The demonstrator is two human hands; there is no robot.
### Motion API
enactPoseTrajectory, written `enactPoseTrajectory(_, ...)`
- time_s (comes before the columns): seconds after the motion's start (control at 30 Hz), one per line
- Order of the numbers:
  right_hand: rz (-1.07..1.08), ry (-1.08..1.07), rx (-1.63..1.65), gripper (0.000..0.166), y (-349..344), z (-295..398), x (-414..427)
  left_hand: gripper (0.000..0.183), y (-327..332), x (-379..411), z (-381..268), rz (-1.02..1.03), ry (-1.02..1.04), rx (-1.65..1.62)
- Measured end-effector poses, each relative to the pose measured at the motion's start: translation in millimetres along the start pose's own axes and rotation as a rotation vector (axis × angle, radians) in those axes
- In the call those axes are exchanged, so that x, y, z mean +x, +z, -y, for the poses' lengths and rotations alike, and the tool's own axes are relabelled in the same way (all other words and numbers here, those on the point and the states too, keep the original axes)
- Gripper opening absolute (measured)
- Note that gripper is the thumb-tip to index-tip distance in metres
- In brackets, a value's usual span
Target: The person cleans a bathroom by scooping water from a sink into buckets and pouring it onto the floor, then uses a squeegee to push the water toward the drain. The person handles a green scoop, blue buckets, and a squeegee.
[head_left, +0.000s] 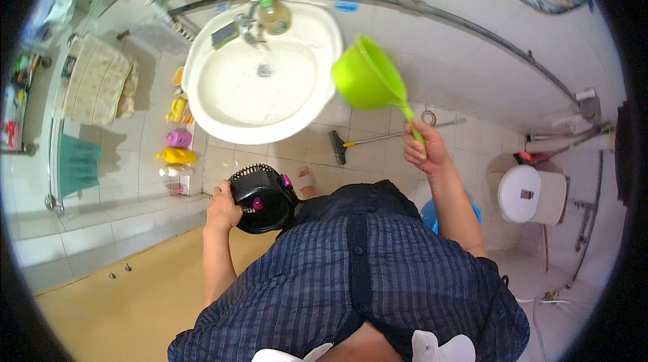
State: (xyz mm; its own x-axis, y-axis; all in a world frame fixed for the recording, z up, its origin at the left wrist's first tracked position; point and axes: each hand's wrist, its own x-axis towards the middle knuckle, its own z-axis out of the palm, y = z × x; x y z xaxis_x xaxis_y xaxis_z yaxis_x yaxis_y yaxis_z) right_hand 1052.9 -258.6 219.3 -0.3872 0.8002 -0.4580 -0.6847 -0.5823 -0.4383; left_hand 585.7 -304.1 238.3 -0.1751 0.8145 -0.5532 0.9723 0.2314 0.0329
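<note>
My right hand (427, 148) grips the handle of a bright green plastic water ladle (362, 83). The ladle's bowl is held up at the right rim of a white washbasin (238, 131); whether they touch I cannot tell, nor can I see into the bowl. Low on the left, my left hand (224, 207) holds a round black plastic housing (263, 221) with a slotted rim and pink parts, close to my body. On the basin stand a metal faucet (246, 28), a green-topped pump bottle (275, 18) and a sponge (225, 35). The basin's drain shows with no standing water.
A floor squeegee (337, 148) lies on the tiles beyond my body. Several bottles, one a yellow bottle (177, 155), line the left ledge. A toilet (519, 194) stands right, a blue bucket (429, 216) beside my right arm. Towels (96, 78) hang left; a dark pipe (455, 20) crosses the wall.
</note>
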Motion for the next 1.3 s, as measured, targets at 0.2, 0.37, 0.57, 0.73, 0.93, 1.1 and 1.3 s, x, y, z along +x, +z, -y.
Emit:
enactPoseTrajectory(0.2, 0.128, 0.436, 0.047, 0.028, 119, -94, 178, 0.056, 0, 19, 96, -0.053, -0.106, -0.061)
enactPoseTrajectory(0.37, 0.037, 0.567, 0.355, 0.032, 143, -175, 298, 0.056, -16, 31, 139, -0.012, -0.145, -0.067)
enactPoseTrajectory(0.57, -0.324, 0.134, -0.159, 0.034, 137, -197, 335, 0.056, -25, 56, 178, 0.025, -0.141, -0.072)
enactPoseTrajectory(0.73, -0.64, -0.41, -1.731, 0.062, 156, -143, 314, 0.054, -17, 77, 197, -0.028, -0.11, -0.185)
enactPoseTrajectory(0.93, -0.699, -0.727, -1.582, 0.065, 261, -43, 329, 0.054, -31, 86, 193, -0.04, -0.074, -0.194)
enactPoseTrajectory(1.1, -0.647, -0.502, -1.668, 0.061, 273, -98, 351, 0.054, -19, 88, 200, -0.032, -0.096, -0.209)
enactPoseTrajectory(1.3, -0.594, -0.755, -1.386, 0.03, 180, -103, 372, 0.053, -20, 84, 200, 0.002, -0.102, -0.206)
